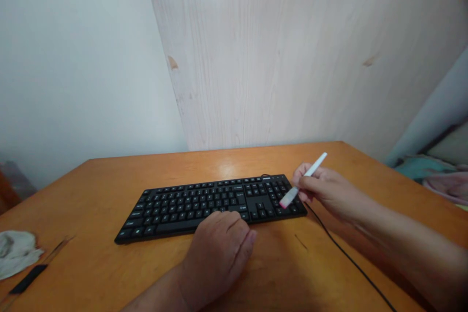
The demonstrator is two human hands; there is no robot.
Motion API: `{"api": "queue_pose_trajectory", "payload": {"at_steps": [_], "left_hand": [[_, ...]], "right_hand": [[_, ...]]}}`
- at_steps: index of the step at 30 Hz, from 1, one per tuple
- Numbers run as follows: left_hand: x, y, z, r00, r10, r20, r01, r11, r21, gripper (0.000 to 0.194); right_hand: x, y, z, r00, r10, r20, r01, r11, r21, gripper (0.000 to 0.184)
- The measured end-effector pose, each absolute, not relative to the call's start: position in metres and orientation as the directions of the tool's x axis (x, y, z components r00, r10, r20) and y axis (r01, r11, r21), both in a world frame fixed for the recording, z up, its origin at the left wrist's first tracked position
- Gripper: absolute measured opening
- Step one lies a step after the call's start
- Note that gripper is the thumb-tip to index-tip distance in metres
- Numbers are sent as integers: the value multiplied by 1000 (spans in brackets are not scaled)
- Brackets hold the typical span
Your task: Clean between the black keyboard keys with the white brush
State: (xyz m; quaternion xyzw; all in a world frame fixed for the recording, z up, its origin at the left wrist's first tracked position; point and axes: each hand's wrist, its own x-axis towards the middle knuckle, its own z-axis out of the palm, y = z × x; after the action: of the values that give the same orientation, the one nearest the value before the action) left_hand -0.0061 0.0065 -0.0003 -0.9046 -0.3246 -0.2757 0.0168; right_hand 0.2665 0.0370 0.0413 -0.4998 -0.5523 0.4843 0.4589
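A black keyboard lies on the wooden table, turned slightly, with its right end farther from me. My left hand is closed at the keyboard's front edge, knuckles up and thumb to the right; its fingertips are hidden. Above the number pad, my right hand pinches a slim white brush between thumb and fingers. The brush slants down to the left, and its pale, pink-ended bristles are at the number keys. Whether the bristles touch the keys I cannot tell.
A black cable runs across the table under my right forearm. At the left lie a crumpled white cloth and a thin tool with a black grip. A pale wall panel rises behind the table; folded fabrics are at the right.
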Motion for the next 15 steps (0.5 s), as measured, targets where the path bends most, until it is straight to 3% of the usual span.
{"api": "queue_pose_trajectory", "payload": {"at_steps": [5, 15], "left_hand": [[-8, 10, -6, 662, 563, 494, 566, -808, 162, 25], [-8, 11, -7, 674, 574, 464, 565, -806, 176, 26]], "right_hand": [[285, 51, 42, -101, 995, 20, 267, 46, -962, 13], [292, 61, 27, -145, 989, 24, 348, 74, -935, 11]]}}
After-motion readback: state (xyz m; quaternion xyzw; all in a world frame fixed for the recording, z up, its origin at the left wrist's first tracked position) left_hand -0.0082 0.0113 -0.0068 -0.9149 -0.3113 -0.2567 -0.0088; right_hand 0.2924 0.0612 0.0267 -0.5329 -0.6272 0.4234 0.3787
